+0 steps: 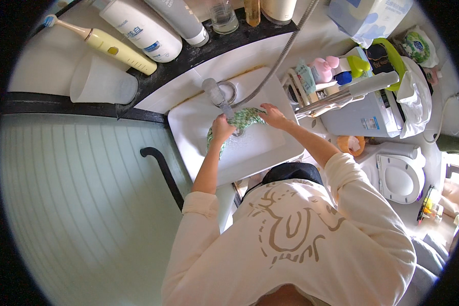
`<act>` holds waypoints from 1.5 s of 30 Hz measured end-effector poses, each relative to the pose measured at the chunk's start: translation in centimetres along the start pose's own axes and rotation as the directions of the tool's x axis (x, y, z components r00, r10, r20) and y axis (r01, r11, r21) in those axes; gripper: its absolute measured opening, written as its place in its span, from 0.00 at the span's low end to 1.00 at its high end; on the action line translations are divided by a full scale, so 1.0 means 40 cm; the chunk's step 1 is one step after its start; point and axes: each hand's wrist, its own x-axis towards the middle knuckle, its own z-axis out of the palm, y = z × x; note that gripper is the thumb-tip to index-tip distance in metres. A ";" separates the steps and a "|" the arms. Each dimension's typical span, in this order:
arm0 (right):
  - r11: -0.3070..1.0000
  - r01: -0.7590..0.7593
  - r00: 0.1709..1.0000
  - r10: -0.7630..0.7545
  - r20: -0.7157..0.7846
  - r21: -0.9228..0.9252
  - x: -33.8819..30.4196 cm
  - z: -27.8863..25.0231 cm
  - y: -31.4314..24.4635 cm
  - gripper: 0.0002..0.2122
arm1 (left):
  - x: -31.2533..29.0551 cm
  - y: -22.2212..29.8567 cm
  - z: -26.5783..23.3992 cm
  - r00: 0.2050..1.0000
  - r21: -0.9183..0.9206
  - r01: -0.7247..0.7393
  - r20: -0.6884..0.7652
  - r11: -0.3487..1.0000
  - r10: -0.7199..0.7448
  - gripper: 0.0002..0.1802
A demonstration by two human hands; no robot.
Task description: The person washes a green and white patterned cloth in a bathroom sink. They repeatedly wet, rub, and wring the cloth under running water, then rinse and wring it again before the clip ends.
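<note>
A green-and-white patterned cloth [246, 118] is stretched between my two hands over the white sink [260, 153], close under the faucet [215, 93]. My left hand [222, 128] is closed around the cloth, and a loose end of it hangs down into the basin beside that wrist. My right hand [274, 116] pinches the cloth's other end near the sink's right side. Water appears to run from the faucet onto the cloth and the basin floor. The cloth partly covers the drain.
A dark shelf behind the sink holds an electric toothbrush [107, 48], a frosted cup [102, 81] and several bottles. A glass panel with a black handle [163, 173] stands left. A washing machine [362, 117] with bottles on top and a toilet [400, 178] are right.
</note>
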 end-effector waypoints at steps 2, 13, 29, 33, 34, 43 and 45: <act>0.997 -0.058 0.998 0.056 0.035 0.060 0.006 0.010 0.030 0.22 | -0.017 -0.012 -0.028 1.000 -0.099 0.027 0.009 0.995 -0.026 0.17; 0.835 -0.468 0.811 0.277 0.516 0.287 0.047 0.124 -0.087 0.26 | -0.202 -0.077 -0.113 0.950 -0.525 0.271 0.009 0.807 -0.313 0.24; 0.521 -0.667 0.739 0.375 0.560 0.532 0.121 0.150 -0.181 0.11 | -0.284 -0.031 -0.090 0.803 -0.866 0.302 0.006 0.398 -0.596 0.25; 0.577 -0.477 0.877 0.262 0.403 0.663 0.090 0.088 -0.105 0.15 | -0.231 -0.090 -0.035 0.828 -0.716 0.417 0.045 0.560 -0.560 0.26; 0.563 -0.459 0.887 0.250 0.388 0.687 0.076 0.070 -0.095 0.16 | -0.211 -0.109 -0.020 0.823 -0.657 0.469 0.084 0.590 -0.562 0.30; 0.323 -0.452 0.888 0.251 0.385 0.832 -0.054 -0.101 -0.141 0.15 | -0.073 -0.074 0.112 0.999 0.280 0.035 -0.047 0.959 -0.022 0.45; 0.353 -0.457 0.887 0.248 0.389 0.817 -0.068 -0.121 -0.160 0.16 | -0.047 -0.040 0.126 0.960 0.294 -0.267 0.000 0.918 0.279 0.44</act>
